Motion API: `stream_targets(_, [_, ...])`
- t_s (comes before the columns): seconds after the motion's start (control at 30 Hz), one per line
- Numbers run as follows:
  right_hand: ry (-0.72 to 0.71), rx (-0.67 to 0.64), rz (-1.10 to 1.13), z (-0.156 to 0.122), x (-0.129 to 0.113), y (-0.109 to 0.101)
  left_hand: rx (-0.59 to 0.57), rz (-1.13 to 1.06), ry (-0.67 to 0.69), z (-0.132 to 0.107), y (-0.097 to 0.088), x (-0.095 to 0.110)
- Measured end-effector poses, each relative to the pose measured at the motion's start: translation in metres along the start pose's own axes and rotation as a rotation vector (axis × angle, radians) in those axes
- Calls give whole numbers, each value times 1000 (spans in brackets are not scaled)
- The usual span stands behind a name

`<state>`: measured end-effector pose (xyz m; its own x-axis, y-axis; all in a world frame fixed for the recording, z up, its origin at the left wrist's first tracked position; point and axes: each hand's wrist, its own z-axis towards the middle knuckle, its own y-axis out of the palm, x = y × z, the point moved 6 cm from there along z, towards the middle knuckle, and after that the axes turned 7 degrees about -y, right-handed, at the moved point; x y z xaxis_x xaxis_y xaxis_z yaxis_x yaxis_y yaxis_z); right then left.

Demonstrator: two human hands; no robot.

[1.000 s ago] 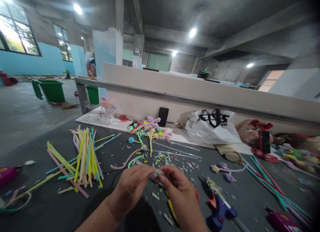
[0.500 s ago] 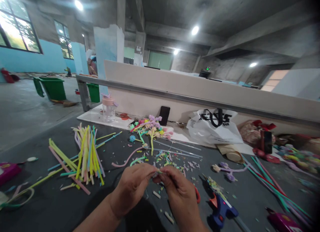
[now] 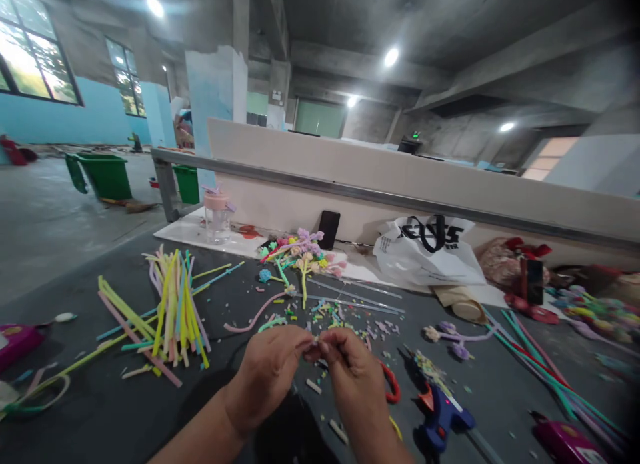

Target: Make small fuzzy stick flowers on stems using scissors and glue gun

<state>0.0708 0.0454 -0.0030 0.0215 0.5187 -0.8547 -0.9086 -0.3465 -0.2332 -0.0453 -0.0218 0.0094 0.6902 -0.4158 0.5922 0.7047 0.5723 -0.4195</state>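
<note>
My left hand [image 3: 273, 371] and my right hand [image 3: 347, 367] meet fingertip to fingertip above the dark table. Both are pinched closed around something tiny whose kind is hidden by the fingers. Small cut bits [image 3: 330, 312] in pastel colours lie scattered just beyond them. A red scissor-like handle [image 3: 393, 383] shows beside my right hand, partly covered by it. Farther right rests a blue glue gun [image 3: 443, 417] with an orange trigger. A pile of pastel fuzzy sticks [image 3: 177, 311] lies to the left, and finished-looking fuzzy flowers [image 3: 303, 251] are heaped behind my hands.
Clear glue sticks [image 3: 350, 303] lie past the scraps. Along the back stand a pink-lidded bottle [image 3: 217, 217], a black phone [image 3: 329, 229] and a white bag [image 3: 427, 251]. Long coloured stems [image 3: 545, 364] and a purple-flowered stem [image 3: 460, 341] are at right. Magenta tools [image 3: 567, 443] sit near the edges.
The fingertips have shifted slightly together, and the small piece between them is less visible. My right hand has moved a little left, uncovering more of the red handle and a yellow curve.
</note>
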Motion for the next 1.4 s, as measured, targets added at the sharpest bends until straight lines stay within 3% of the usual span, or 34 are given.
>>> stream_targets(0.17, [-14, -8, -75, 2, -4, -14, -59, -146, -214, 0, 7, -20])
stream_targets(0.27, [-42, -56, -66, -1, -8, -20, -215, -217, -313, 4, 14, -23])
stream_targets(0.47, [-380, -171, -251, -8, -18, -26, -541, -350, -476, 3, 23, -14])
stream_targets(0.57, [-521, -272, -307, -12, -20, -25, -614, -360, -539, 0, 25, -13])
stream_targets(0.67, [-532, -355, -343, -14, -19, -23, -659, -392, -594, -4, 30, -16])
stream_targets(0.8, [-471, -453, -336, -15, -17, -20, -654, -440, -702, -9, 37, -23])
stream_targets(0.9, [-307, -469, -393, -18, -5, -24, -612, -363, -735, -11, 38, -30])
stream_targets(1.03, [-47, -330, -491, -31, 13, -37, -507, -104, -563, -5, 32, -36])
stream_targets(1.13, [55, -347, -530, -49, 14, -38, -492, -7, -503, -4, 31, -41])
stream_targets(1.23, [39, -383, -548, -69, 7, -45, -511, 6, -545, -4, 32, -49])
stream_targets(1.4, [-46, -199, -565, -107, -4, -93, -491, -170, -739, -9, 33, -64])
